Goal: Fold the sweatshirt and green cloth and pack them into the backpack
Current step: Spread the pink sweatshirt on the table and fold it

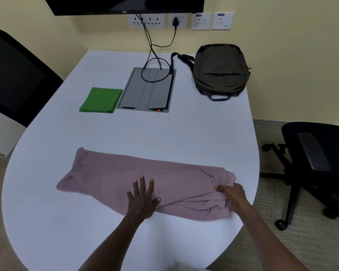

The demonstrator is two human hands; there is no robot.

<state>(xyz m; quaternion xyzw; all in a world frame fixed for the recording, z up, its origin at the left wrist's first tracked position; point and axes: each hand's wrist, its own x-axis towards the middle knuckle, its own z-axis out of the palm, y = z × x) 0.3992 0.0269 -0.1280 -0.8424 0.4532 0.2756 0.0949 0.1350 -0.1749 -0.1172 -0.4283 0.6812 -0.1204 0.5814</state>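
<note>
On the near half of the white counter (164,137), head view: one pink sweatshirt (145,178) lies folded into a long band, long axis running left-right, slightly tilted so the left end sits farther from the person than the right end. Left hand (143,198) is flat on its near-middle, fingers straight and spread, pressing it down. Right hand (232,194) grips the bunched right end, fingers curled into the fabric. One green cloth (101,100) sits far-left, already folded into a flat rectangle, just beside the grey cable hatch (147,90) set in the counter. One dark backpack (220,69) lies flat far-right, carry handle pointing toward the person, strap trailing left; well apart from the sweatshirt. Two black chairs: one at left (18,75), one at right (319,151). Wall sockets (181,20) and a screen edge (123,4) above.
</note>
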